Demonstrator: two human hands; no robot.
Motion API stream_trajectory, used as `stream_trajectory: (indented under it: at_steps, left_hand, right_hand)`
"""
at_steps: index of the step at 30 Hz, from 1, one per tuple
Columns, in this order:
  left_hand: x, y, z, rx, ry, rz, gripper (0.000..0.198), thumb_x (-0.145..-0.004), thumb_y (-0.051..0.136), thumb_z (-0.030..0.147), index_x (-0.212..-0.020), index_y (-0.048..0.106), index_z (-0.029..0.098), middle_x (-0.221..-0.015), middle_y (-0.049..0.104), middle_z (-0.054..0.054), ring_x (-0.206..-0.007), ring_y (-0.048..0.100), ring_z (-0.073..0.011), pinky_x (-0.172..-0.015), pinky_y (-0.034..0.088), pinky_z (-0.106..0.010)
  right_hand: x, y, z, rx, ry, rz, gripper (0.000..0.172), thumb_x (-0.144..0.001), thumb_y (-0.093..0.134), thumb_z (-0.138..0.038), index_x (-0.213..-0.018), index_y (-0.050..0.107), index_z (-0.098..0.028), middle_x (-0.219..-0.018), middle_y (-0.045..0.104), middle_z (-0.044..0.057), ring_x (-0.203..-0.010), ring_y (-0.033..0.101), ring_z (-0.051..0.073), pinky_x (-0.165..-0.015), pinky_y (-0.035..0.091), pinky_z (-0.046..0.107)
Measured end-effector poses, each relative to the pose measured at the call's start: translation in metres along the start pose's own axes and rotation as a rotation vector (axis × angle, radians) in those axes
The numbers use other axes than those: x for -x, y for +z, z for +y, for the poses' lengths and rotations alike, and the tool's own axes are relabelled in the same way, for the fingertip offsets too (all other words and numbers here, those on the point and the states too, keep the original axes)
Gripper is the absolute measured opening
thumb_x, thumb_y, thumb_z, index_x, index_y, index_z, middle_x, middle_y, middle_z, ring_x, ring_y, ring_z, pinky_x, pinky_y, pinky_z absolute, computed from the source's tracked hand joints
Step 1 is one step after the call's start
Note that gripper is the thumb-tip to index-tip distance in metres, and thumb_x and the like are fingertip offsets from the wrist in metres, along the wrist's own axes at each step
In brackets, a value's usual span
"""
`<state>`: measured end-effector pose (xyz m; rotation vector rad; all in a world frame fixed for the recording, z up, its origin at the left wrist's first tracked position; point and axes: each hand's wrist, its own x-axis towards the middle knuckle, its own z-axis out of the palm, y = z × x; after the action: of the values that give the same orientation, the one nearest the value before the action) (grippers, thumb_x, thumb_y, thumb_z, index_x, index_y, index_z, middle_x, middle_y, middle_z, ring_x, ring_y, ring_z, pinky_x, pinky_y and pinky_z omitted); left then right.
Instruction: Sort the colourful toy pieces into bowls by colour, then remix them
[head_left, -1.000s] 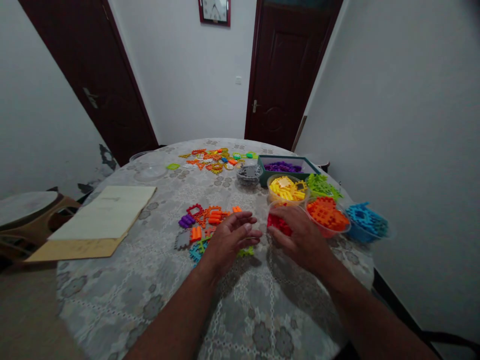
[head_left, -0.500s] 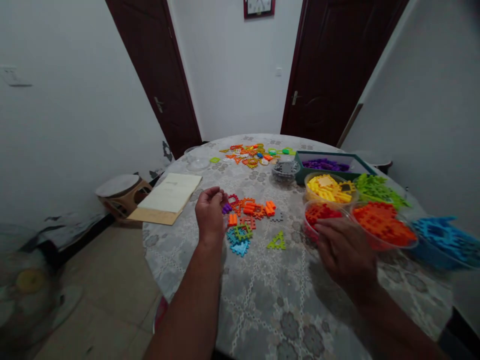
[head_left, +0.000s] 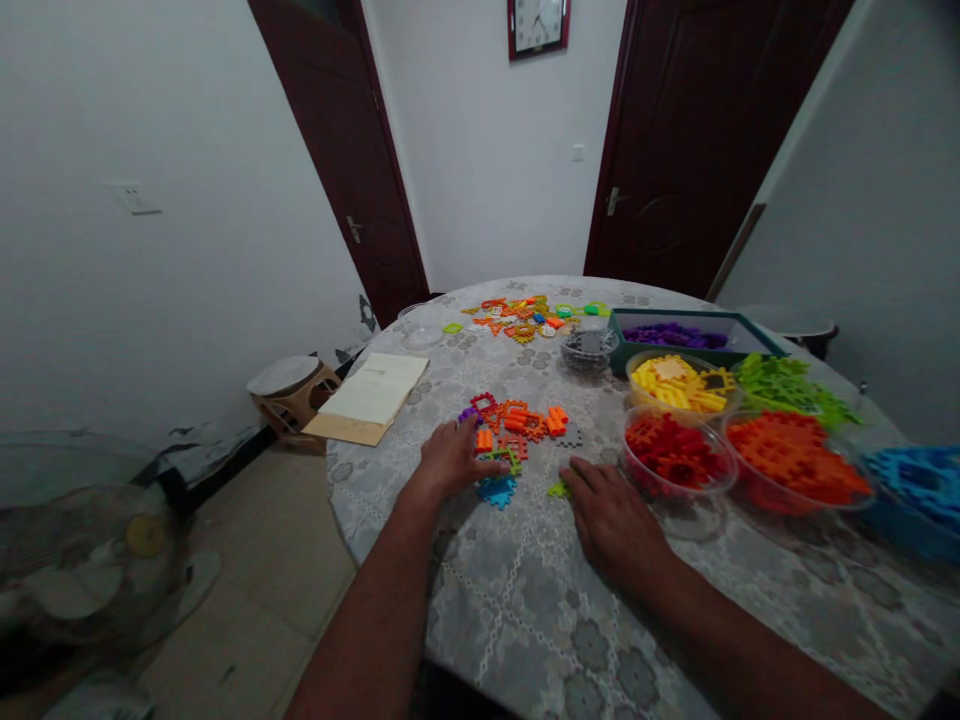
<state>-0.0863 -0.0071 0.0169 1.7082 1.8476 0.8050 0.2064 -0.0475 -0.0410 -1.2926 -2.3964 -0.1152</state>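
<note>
We judge the step in hand to be picking over the loose near group on the surface (head_left: 517, 600). Our right hand (head_left: 616, 525) rests palm down, fingertips touching or just over a green piece (head_left: 556, 490); whether it pinches, we cannot tell. Our left hand (head_left: 450, 460) is spread, index finger by the purple piece (head_left: 468, 413), thumb over the group's lower edge. Lifting the green piece calls for thumb and finger closing on its edges.

Counts: hands, two; purple piece in the near group, one; orange tube pieces (head_left: 556, 420), at least three; round clear tubs, four: red (head_left: 660, 492), orange (head_left: 787, 506), yellow (head_left: 643, 400), grey (head_left: 589, 364). Box (head_left: 617, 352), one, holding purple pieces. Blue container (head_left: 915, 528), one, cut by the frame. Far pile (head_left: 521, 320): overlapping, uncountable.
</note>
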Motion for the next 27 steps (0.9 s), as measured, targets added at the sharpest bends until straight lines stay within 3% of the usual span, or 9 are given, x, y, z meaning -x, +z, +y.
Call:
stream_trajectory:
  at_steps: [3, 8, 16, 23, 27]
  left_hand:
    - [0.003, 0.007, 0.004, -0.269, 0.027, -0.034, 0.099, -0.057, 0.096, 0.058, -0.144, 0.062, 0.024, -0.144, 0.062, -0.023, -0.135, 0.053, -0.0466, -0.109, 0.039, -0.052]
    - [0.009, 0.020, 0.007, -0.376, 0.036, -0.059, 0.093, -0.068, 0.090, 0.057, -0.150, 0.059, 0.027, -0.145, 0.061, -0.019, -0.132, 0.053, -0.0435, -0.108, 0.040, -0.048]
    - [0.017, 0.031, 0.010, -0.304, 0.084, -0.052, 0.067, -0.072, 0.089, 0.046, -0.131, 0.069, 0.020, -0.131, 0.063, -0.018, -0.121, 0.059, -0.0373, -0.102, 0.045, -0.042]
    - [0.027, 0.034, 0.020, -0.134, 0.137, -0.090, 0.032, -0.079, 0.078, 0.024, -0.109, 0.067, 0.023, -0.107, 0.073, -0.008, -0.103, 0.066, -0.0273, -0.089, 0.047, -0.035]
    - [0.022, 0.028, 0.014, 0.132, 0.081, 0.004, 0.026, -0.078, 0.076, 0.022, -0.103, 0.067, 0.024, -0.097, 0.073, -0.005, -0.089, 0.066, -0.0233, -0.081, 0.047, -0.034]
  right_hand:
    - [-0.002, -0.002, 0.001, -0.061, 0.023, 0.031, 0.039, -0.099, 0.053, -0.016, -0.134, 0.068, -0.022, -0.128, 0.068, 0.016, -0.113, 0.062, 0.033, -0.100, 0.054, 0.051]
    - [-0.001, -0.006, 0.006, -0.171, 0.073, 0.057, 0.024, -0.099, 0.059, -0.024, -0.119, 0.071, -0.023, -0.109, 0.067, 0.012, -0.103, 0.063, 0.030, -0.091, 0.055, 0.045]
    - [0.001, -0.012, -0.008, -0.248, 0.053, 0.066, 0.023, -0.094, 0.067, -0.027, -0.116, 0.067, -0.021, -0.108, 0.063, 0.011, -0.104, 0.060, 0.031, -0.094, 0.053, 0.048]
    - [-0.009, -0.025, -0.028, -0.363, 0.021, -0.141, 0.019, -0.095, 0.062, -0.024, -0.113, 0.064, -0.022, -0.107, 0.065, 0.009, -0.095, 0.066, 0.025, -0.084, 0.053, 0.037]
    - [-0.026, -0.024, -0.032, -0.463, 0.067, -0.195, 0.019, -0.092, 0.057, -0.019, -0.110, 0.061, -0.023, -0.101, 0.070, 0.007, -0.089, 0.067, 0.023, -0.080, 0.051, 0.033]
